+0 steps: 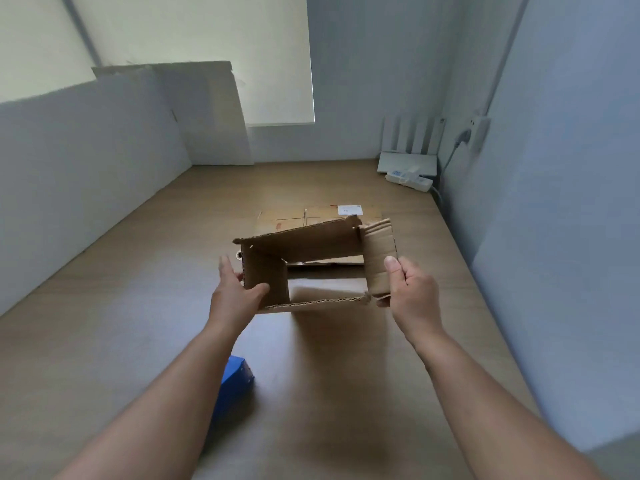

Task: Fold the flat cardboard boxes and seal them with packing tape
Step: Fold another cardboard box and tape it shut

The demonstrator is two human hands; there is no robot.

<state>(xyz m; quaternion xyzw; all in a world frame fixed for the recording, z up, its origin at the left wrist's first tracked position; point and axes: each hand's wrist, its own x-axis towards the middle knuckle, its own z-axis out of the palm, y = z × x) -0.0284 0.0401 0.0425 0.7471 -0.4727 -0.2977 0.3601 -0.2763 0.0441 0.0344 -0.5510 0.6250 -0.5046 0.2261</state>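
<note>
Box (304,244): opened into a tube, held above the table (138,271).
Left hand (235,292): grasping box's left flap.
Right hand (412,289): grasping its right flap.

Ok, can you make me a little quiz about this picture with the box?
1. True or false: both hands hold the box up off the table.
2. What lies on the table behind the box?
A. a flat box
B. a cup
C. a pair of scissors
3. What colour is the thing beside the left arm?

Key:
1. True. The left hand grips the left end and the right hand the right end.
2. A, the flat box, with a white label.
3. Blue: the blue thing lies on the table, partly hidden by the arm.
</note>
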